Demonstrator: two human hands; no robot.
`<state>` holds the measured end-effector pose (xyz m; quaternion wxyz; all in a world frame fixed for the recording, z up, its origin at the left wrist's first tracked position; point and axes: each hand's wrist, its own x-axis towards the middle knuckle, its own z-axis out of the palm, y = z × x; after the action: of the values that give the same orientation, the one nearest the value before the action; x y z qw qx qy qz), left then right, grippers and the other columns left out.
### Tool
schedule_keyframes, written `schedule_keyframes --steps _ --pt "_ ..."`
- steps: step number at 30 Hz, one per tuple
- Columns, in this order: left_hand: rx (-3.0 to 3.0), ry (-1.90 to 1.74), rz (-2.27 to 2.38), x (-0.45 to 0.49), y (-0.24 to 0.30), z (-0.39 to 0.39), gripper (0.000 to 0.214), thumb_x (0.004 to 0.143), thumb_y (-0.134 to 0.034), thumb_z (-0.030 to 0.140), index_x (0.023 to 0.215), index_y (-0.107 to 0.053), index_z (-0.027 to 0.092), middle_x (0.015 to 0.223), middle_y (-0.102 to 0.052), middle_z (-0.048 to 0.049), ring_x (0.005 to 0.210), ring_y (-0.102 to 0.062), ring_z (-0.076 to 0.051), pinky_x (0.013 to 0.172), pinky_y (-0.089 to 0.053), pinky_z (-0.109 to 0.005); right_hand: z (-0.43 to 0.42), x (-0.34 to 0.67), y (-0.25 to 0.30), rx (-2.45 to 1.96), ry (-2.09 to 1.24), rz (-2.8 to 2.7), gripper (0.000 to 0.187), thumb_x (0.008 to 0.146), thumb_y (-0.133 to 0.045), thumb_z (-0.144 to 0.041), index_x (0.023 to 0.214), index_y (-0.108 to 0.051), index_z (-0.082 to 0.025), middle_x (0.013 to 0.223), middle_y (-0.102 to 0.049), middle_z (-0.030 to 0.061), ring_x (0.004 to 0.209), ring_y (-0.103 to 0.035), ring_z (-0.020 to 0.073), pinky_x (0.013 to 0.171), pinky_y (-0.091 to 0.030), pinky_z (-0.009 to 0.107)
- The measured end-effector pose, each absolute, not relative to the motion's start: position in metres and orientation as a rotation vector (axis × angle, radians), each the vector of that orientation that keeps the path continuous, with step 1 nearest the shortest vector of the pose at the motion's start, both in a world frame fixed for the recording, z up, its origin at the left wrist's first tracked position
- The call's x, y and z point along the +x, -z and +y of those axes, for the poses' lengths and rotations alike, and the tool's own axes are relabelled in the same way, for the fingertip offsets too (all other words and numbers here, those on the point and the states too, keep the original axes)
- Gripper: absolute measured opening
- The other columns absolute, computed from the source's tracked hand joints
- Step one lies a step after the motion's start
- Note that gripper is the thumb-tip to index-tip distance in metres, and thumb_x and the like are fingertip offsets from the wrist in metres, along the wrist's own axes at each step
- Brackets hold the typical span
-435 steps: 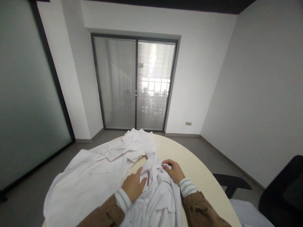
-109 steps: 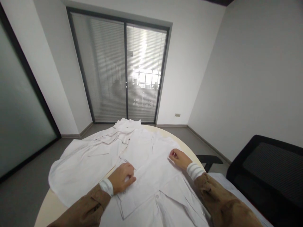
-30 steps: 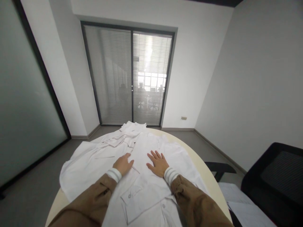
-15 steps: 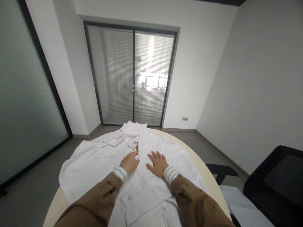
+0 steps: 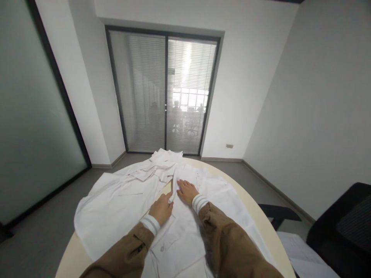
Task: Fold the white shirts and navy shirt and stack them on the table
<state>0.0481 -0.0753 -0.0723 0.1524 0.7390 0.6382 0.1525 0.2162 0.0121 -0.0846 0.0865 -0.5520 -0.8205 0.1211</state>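
Blinds (image 5: 139, 92) blur shapes (image 5: 176, 112) beyond the round table (image 5: 74, 255); on it, a white shirt (image 5: 185, 227), near end cropped, under my flattened right hand (image 5: 187, 192), my left hand (image 5: 162, 208) half-curled at its edge, grip unclear

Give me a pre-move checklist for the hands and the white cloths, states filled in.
1. Right hand palm-down on the right white cloth: ok.
2. Left hand at that cloth's left edge: ok.
3. Left hand's grip firm: cannot tell.
4. Left white cloth smooth: not ok, wrinkled toward its far end.
5. Bare table between the cloths: ok, narrow strip.
6. Cloth beneath the right sleeve smooth: cannot tell, hidden.
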Motion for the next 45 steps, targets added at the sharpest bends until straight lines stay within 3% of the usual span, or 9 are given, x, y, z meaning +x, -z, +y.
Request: schedule_keyframes --steps 6,9,13,17,22,27,34,39,45 --pt "2.165 -0.374 1.784 0.04 0.071 -0.079 0.05 0.094 -0.048 0.025 0.144 -0.046 0.02 0.125 -0.063 -0.0121 0.118 -0.06 -0.025 0.1 -0.043 -0.032 0.042 0.204 0.071 -1.806 -0.431 -2.278 0.048 0.099 -0.025 -0.041 0.135 -0.053 -0.025 0.154 -0.041 0.0094 0.137 -0.037 0.033 0.105 -0.032 0.056" --pt "2.175 -0.272 1.796 0.031 0.065 -0.086 0.048 0.092 -0.05 0.029 0.139 -0.05 0.021 0.123 -0.064 -0.0122 0.114 -0.062 -0.028 0.095 -0.047 -0.038 0.053 0.199 0.06 -1.902 -0.464 -2.149 0.065 0.098 -0.016 -0.057 0.124 -0.06 -0.018 0.142 -0.051 0.0187 0.128 -0.049 0.0345 0.099 -0.038 0.051" --pt "2.22 -0.149 1.757 0.024 0.057 -0.096 0.043 0.089 -0.055 0.029 0.132 -0.056 0.022 0.12 -0.065 -0.0124 0.11 -0.063 -0.031 0.091 -0.048 -0.041 0.057 0.184 0.053 -1.976 -0.515 -1.92 0.082 0.085 -0.035 -0.077 0.131 -0.047 -0.01 0.126 -0.06 0.0253 0.114 -0.06 0.0359 0.092 -0.044 0.046" --pt "2.222 -0.26 1.626 0.027 0.045 -0.1 0.034 0.086 -0.057 0.022 0.119 -0.063 0.023 0.113 -0.068 -0.0096 0.109 -0.063 -0.028 0.091 -0.046 -0.036 0.062 0.171 0.059 -1.934 -0.624 -1.813 0.074 0.076 -0.066 -0.056 0.13 -0.042 -0.011 0.121 -0.064 0.0227 0.111 -0.062 0.0355 0.089 -0.046 0.043" --pt "2.09 -0.575 1.429 0.033 0.031 -0.104 0.049 0.085 -0.062 0.022 0.133 -0.053 0.022 0.104 -0.07 -0.0045 0.098 -0.065 -0.022 0.087 -0.045 -0.03 0.079 0.185 0.071 -1.835 -0.687 -1.72 0.05 0.09 -0.054 -0.034 0.132 -0.04 -0.012 0.108 -0.07 0.016 0.094 -0.069 0.0235 0.08 -0.05 0.033" --pt "2.041 -0.476 1.329 0.037 0.032 -0.113 0.065 0.079 -0.068 0.022 0.14 -0.044 0.02 0.089 -0.068 -0.0006 0.082 -0.064 -0.019 0.08 -0.046 -0.029 0.086 0.214 0.082 -1.772 -0.81 -1.613 0.042 0.096 -0.043 -0.029 0.133 -0.041 -0.009 0.096 -0.071 0.0125 0.071 -0.068 0.0172 0.063 -0.051 0.027" --pt "1.647 -0.585 0.966 0.062 0.042 -0.12 0.049 0.08 -0.059 0.018 0.128 -0.052 0.021 0.109 -0.057 -0.0025 0.047 -0.048 -0.003 0.043 -0.036 -0.019 0.068 0.237 0.09 -1.731 -0.895 -1.59 0.061 0.092 -0.057 -0.041 0.14 -0.04 -0.008 0.077 -0.068 0.0066 0.057 -0.06 0.016 0.056 -0.047 0.028" --pt "1.882 -0.489 1.069 0.069 0.044 -0.136 0.041 0.076 -0.066 0.021 0.115 -0.057 0.021 0.111 -0.064 -0.0036 0.061 -0.058 -0.009 0.062 -0.046 -0.024 0.057 0.251 0.088 -1.717 -0.965 -1.623 0.082 0.074 -0.079 -0.031 0.142 -0.039 -0.009 0.069 -0.065 0.0011 0.057 -0.059 0.0159 0.058 -0.047 0.028" --pt "2.132 -0.111 1.339 0.068 0.032 -0.153 0.057 0.064 -0.078 0.025 0.118 -0.057 0.022 0.081 -0.069 -0.0025 0.091 -0.063 -0.028 0.08 -0.047 -0.035 0.048 0.259 0.095 -1.641 -0.96 -1.642 0.064 0.079 -0.074 -0.019 0.135 -0.045 -0.008 0.059 -0.057 -0.0063 0.057 -0.056 0.0125 0.059 -0.044 0.024"
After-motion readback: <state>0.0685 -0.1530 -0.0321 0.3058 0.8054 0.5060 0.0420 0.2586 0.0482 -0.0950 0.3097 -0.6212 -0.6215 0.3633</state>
